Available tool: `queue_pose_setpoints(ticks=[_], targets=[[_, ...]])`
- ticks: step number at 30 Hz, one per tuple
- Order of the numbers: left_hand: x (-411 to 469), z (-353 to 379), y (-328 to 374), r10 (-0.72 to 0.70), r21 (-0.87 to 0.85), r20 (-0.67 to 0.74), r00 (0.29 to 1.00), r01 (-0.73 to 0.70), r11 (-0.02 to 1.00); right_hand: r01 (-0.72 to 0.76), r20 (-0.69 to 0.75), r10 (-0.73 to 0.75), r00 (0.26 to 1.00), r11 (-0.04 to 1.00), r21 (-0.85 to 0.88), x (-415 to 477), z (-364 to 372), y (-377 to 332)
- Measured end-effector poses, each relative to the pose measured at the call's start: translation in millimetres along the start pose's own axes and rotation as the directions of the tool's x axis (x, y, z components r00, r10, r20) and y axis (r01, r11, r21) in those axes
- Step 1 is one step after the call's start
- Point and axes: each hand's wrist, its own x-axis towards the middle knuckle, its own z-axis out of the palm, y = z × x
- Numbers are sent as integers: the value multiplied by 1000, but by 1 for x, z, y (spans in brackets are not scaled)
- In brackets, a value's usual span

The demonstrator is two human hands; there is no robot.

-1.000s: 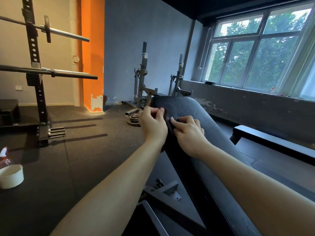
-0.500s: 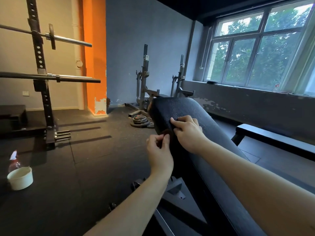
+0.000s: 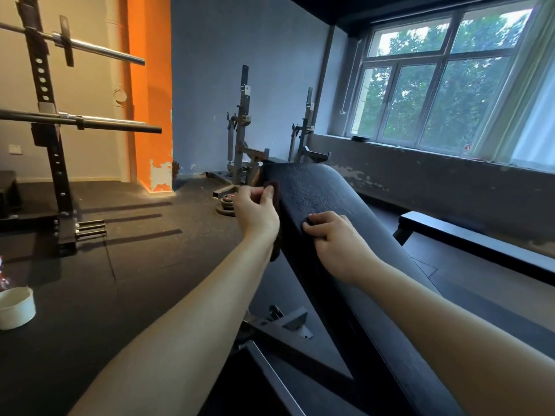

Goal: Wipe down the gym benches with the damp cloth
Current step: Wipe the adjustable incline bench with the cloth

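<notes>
A black inclined bench pad (image 3: 315, 193) rises from bottom right toward the middle. My left hand (image 3: 255, 214) pinches a dark reddish cloth (image 3: 272, 187) against the pad's upper left edge; the cloth hangs down the pad's side behind my wrist. My right hand (image 3: 333, 238) sits lower on top of the pad with curled fingers, fingertips on the surface. I cannot tell whether it pinches any of the cloth. A second, flat bench (image 3: 480, 244) stands to the right under the window.
A white bowl (image 3: 15, 307) and a spray bottle (image 3: 2, 274) stand on the floor at far left. A squat rack (image 3: 51, 145) with barbells is at left. Weight plates (image 3: 228, 205) and another rack (image 3: 243, 130) lie beyond the bench. The bench's metal frame (image 3: 279, 325) is below my arms.
My left hand went down the pad's side and has come back up to the top edge with the cloth. My right hand has slid a little lower on the pad.
</notes>
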Motion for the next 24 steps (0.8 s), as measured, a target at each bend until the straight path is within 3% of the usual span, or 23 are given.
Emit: queue_pose_setpoints(ticks=[7,11,17,24], targets=[[-67,-13,-37,86,-35,151,985,-81,996,11,41,-15,999,996,87,2,-3,9],[-39,-6,-24,131,-14,115,985,-130,991,12,35,-16,999,996,93,0,-2,9],[15,3,3,80,37,-34,996,-79,996,-7,56,3,998,997,71,-5,-3,3],[-67,-12,-37,94,-25,103,990,-92,995,-12,88,5,996,996,86,-6,-7,3]])
